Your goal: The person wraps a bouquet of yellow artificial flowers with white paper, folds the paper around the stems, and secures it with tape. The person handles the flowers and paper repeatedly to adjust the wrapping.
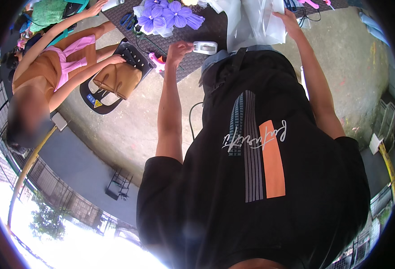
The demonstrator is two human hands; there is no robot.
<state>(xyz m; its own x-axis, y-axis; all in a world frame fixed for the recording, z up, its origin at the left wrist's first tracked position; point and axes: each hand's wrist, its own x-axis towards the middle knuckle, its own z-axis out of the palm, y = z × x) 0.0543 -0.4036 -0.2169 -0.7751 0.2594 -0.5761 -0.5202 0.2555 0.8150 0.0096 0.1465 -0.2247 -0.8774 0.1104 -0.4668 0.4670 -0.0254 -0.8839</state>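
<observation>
My left hand [180,53] has its thumb and fingertips pinched at the left end of a white tape dispenser [205,48] by the table's near edge. Whether the fingertips grip its body or a strip of tape is too small to tell. At the upper right, my right hand [287,23] grips the edge of a translucent white wrapping sheet [251,25], which hangs over the table's edge in front of me. Left of the sheet lies a bouquet of purple flowers [175,15] with pale wrapping around it.
The dark woven-pattern table [214,32] bears a pink glue gun [157,62], blue-handled scissors [127,21] and another pink tool [308,3]. On the left sits another person [46,72], with a brown handbag [120,80] on a black chair [99,109] close by.
</observation>
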